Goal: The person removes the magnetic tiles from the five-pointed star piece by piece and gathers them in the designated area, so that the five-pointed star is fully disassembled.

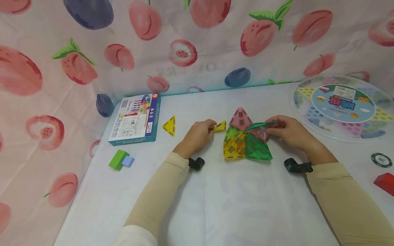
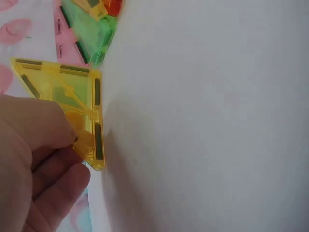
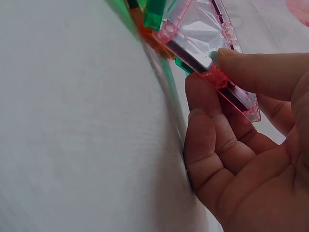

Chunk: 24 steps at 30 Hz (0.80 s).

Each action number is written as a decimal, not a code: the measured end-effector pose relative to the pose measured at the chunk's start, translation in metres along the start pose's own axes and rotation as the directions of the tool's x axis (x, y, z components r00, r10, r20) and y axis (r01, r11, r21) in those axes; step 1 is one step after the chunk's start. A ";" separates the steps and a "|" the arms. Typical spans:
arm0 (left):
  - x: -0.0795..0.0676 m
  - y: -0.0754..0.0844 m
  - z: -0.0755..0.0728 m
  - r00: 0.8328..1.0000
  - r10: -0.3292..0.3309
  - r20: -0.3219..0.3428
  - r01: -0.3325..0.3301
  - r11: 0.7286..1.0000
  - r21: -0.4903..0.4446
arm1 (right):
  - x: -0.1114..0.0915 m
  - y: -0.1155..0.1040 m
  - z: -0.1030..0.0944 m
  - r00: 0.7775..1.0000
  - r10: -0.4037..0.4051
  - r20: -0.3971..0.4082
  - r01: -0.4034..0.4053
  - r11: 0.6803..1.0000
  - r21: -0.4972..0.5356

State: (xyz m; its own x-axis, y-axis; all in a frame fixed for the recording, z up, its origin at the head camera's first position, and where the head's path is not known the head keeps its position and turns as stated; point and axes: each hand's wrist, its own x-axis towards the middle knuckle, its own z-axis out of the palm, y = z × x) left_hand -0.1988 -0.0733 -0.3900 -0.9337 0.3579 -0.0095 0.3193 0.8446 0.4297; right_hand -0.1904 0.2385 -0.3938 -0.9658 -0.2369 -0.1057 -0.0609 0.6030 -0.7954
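Note:
My left hand (image 1: 198, 135) pinches a yellow triangular magnetic tile (image 1: 220, 127) just left of a cluster of translucent tiles. In the left wrist view that yellow tile (image 2: 67, 89) shows dark magnet strips along its edges. The cluster has a pink triangle (image 1: 240, 119) at the back, yellow tiles (image 1: 234, 147) at front left and a green tile (image 1: 258, 147) at front right. At the cluster's right side, my right hand (image 1: 287, 131) pinches a pink tile (image 3: 200, 41) between thumb and fingers. A raised green tile (image 1: 261, 125) lies close to those fingers; whether they grip it I cannot tell.
Another yellow triangle (image 1: 169, 126) lies left of my left hand, near a flat box (image 1: 135, 119). Green (image 1: 118, 160) and blue blocks (image 1: 128, 161) sit before it. At right are a round game board (image 1: 341, 106), a chip (image 1: 381, 160) and a red block (image 1: 386, 183).

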 end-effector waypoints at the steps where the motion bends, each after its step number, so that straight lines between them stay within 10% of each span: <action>1: -0.001 -0.002 0.000 1.000 -0.005 0.004 0.005 1.000 -0.027 | 0.000 0.000 0.000 1.000 0.001 -0.001 -0.001 1.000 -0.002; 10: -0.013 -0.028 -0.008 0.995 -0.097 0.002 0.093 0.942 -0.322 | 0.000 0.001 0.001 1.000 0.003 0.008 -0.003 1.000 0.001; 18: -0.024 -0.055 -0.028 0.948 -0.318 0.004 0.303 0.901 -0.310 | 0.000 0.001 0.001 1.000 -0.003 0.007 0.003 1.000 0.004; 24: -0.029 -0.074 -0.038 0.933 -0.357 -0.036 0.344 0.919 -0.193 | 0.002 0.002 0.000 1.000 0.003 0.004 -0.002 1.000 -0.016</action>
State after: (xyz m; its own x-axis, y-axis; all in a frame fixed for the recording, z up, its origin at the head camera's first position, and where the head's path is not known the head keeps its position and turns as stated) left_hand -0.2013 -0.1615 -0.3868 -0.9914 0.0179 -0.1294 -0.0590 0.8226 0.5656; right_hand -0.1922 0.2392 -0.3962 -0.9649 -0.2385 -0.1102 -0.0625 0.6158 -0.7854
